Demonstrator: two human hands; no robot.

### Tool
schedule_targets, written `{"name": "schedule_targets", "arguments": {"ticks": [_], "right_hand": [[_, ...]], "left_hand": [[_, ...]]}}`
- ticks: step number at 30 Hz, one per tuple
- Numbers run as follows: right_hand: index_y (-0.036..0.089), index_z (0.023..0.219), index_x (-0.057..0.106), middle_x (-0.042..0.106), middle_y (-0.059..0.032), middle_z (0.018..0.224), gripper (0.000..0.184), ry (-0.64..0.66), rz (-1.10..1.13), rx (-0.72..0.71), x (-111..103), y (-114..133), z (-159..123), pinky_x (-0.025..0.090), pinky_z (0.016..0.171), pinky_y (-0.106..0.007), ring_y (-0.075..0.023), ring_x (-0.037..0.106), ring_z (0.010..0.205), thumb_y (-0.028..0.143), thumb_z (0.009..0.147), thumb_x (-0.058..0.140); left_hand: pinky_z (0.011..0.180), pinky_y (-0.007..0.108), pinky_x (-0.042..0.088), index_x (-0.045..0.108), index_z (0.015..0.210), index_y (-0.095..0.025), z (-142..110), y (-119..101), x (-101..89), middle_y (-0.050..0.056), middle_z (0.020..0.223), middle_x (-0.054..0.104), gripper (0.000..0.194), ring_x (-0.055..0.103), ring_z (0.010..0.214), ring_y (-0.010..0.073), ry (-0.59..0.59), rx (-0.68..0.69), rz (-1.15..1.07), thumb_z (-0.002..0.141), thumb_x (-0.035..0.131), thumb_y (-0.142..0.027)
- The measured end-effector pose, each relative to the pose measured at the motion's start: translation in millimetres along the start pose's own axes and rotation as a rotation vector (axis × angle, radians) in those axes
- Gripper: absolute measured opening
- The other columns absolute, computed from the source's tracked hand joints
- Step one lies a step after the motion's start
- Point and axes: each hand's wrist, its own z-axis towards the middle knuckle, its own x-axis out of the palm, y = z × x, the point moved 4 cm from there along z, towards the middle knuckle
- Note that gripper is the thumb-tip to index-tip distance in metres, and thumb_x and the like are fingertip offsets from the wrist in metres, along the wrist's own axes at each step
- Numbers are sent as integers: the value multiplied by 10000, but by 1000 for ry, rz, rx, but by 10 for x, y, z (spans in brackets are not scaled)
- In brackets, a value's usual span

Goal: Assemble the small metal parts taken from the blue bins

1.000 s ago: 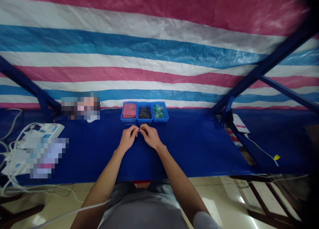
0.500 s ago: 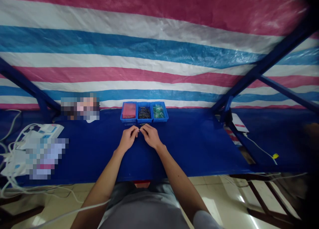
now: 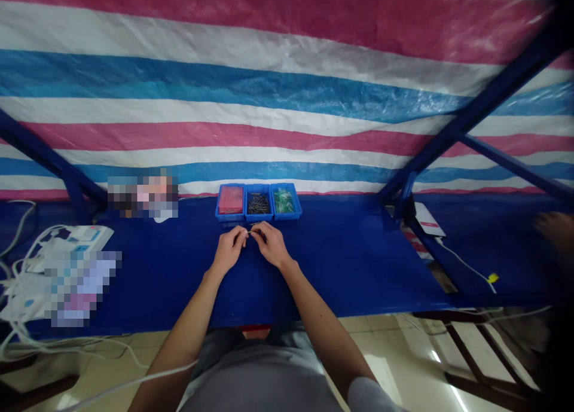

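Both hands, left hand (image 3: 230, 246) and right hand (image 3: 270, 243), pinch one small thin piece (image 3: 250, 231) between closed fingertips.

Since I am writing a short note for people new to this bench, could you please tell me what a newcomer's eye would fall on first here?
Probably the striped sheet in red, white and blue, filling the view behind the table. Next, three blue bins side by side at the table's far edge, just beyond the left hand and right hand.
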Motion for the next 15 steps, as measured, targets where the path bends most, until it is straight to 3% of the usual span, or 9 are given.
{"name": "schedule_targets", "arguments": {"ticks": [15], "right_hand": [[210,931,648,661,-33,885,279,19,-30,9,20,3,-9,431,740,-259,-155,599,778,344,1035,427]], "left_hand": [[636,231,406,587,825,-189,-5,-1,-1,-32,625,558,313,545,582,125,1,9,1,1003,437,-397]]}}
